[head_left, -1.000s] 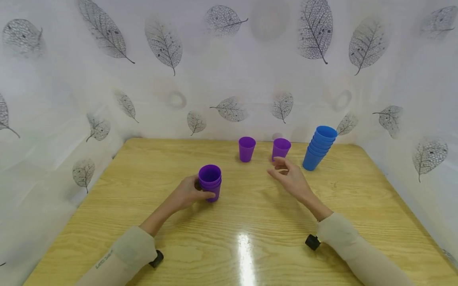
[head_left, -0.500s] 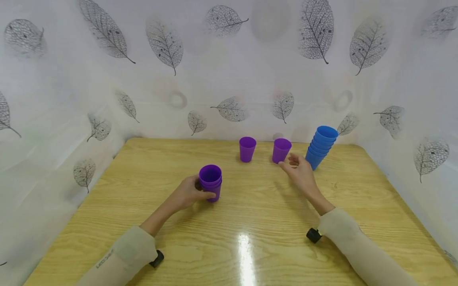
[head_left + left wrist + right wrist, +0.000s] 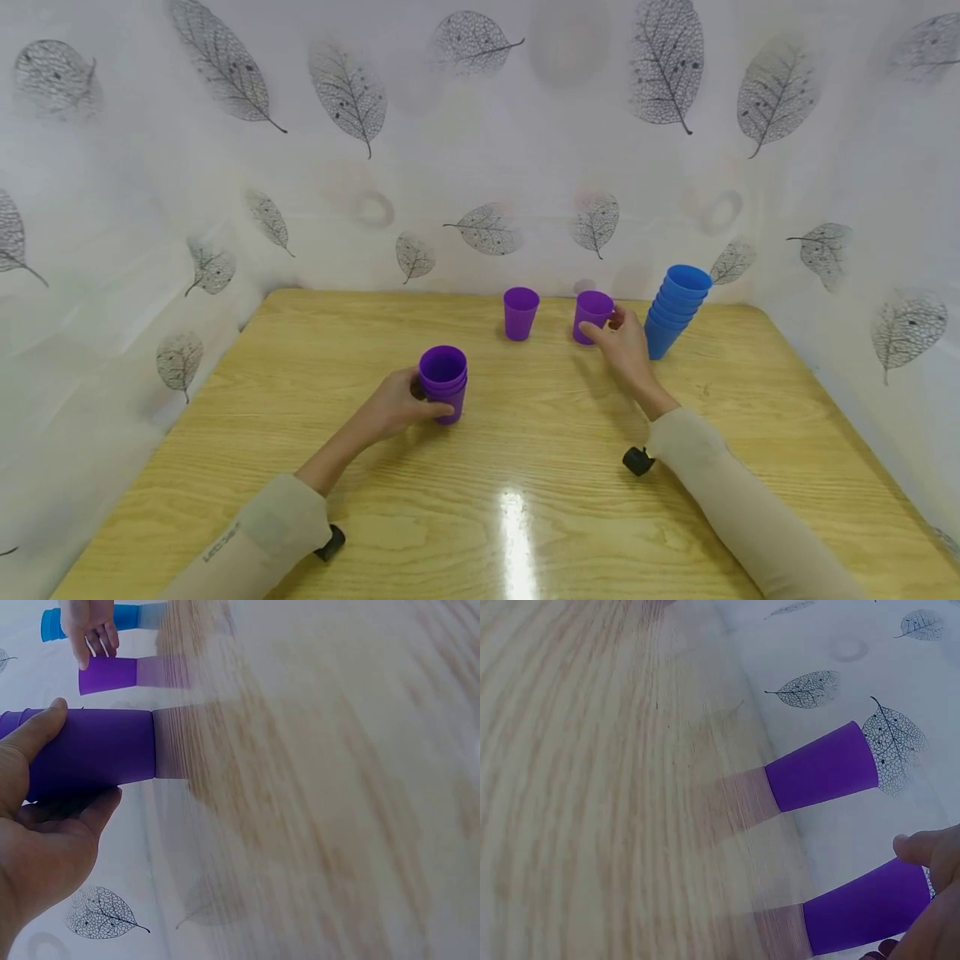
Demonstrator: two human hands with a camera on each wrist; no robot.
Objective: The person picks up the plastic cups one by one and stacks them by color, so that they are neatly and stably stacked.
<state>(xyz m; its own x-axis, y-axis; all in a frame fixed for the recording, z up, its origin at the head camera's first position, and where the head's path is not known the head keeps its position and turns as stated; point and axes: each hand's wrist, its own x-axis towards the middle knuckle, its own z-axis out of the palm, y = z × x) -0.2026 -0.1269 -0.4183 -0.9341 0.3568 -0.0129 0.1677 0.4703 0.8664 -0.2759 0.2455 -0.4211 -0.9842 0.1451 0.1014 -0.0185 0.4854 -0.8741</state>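
Note:
In the head view my left hand [image 3: 401,404] grips a nested stack of purple cups [image 3: 445,387], upright near the middle of the table. The left wrist view has the thumb on one side of that stack [image 3: 97,746] and fingers on the other. Further back, my right hand [image 3: 626,346] is around a single purple cup [image 3: 591,315], thumb in front and fingers at its right side. In the right wrist view the thumb lies at the rim of this cup [image 3: 870,911], with fingertips showing on its opposite side. Another purple cup [image 3: 520,315] stands upright to its left.
A tall stack of blue cups [image 3: 675,312] leans slightly right in the head view, close beside my right hand. The wooden table [image 3: 570,517] ends at a white leaf-patterned curtain [image 3: 420,167] behind and at both sides.
My right hand first shifted right, then moved forward to the right-hand single purple cup, its fingers now around it. The left hand and its stack have stayed in place.

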